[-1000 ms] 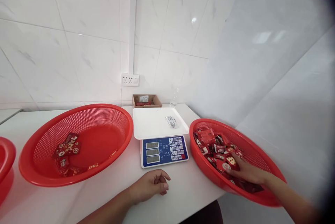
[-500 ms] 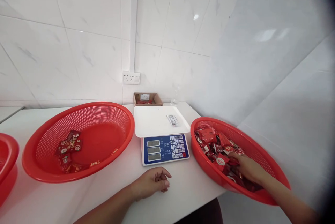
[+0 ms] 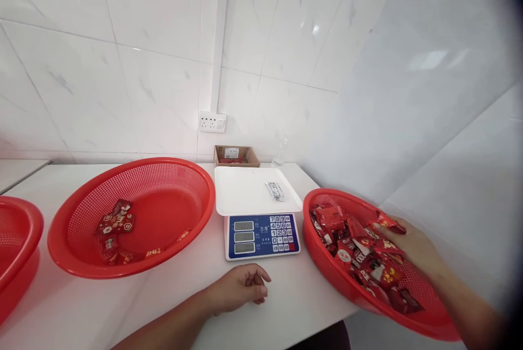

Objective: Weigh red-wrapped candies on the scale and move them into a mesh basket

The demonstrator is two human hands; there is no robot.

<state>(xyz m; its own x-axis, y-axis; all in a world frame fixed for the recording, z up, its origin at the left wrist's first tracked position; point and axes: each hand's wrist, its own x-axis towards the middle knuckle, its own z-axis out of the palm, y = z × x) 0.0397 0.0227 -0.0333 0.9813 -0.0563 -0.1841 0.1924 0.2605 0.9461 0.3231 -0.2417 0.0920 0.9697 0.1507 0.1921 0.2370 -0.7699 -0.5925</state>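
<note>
I am looking down at a white counter (image 3: pixel 171 295) against tiled walls. The big red basket (image 3: pixel 134 213) on the left is holding only a few red packets along its near-left side, and another red basket (image 3: pixel 16 241) is showing at the far left edge. The right basket (image 3: pixel 347 284) is hanging partly over the counter's edge and is full of red packets (image 3: pixel 359 252). Between the two sits the scale (image 3: pixel 259 213), its white tray carrying one small clear wrapper (image 3: pixel 274 191).

My right hand (image 3: pixel 412 246) is over the heap, fingers pinching a single red packet (image 3: pixel 386 223) lifted just clear of the rest. My left hand (image 3: pixel 241 287) is resting on the counter, loosely curled and holding nothing.

To do this well, I am judging that a light pinch at the packet's edge should keep neighbours from coming along, and that pressing down on the overhanging basket is best avoided.
</note>
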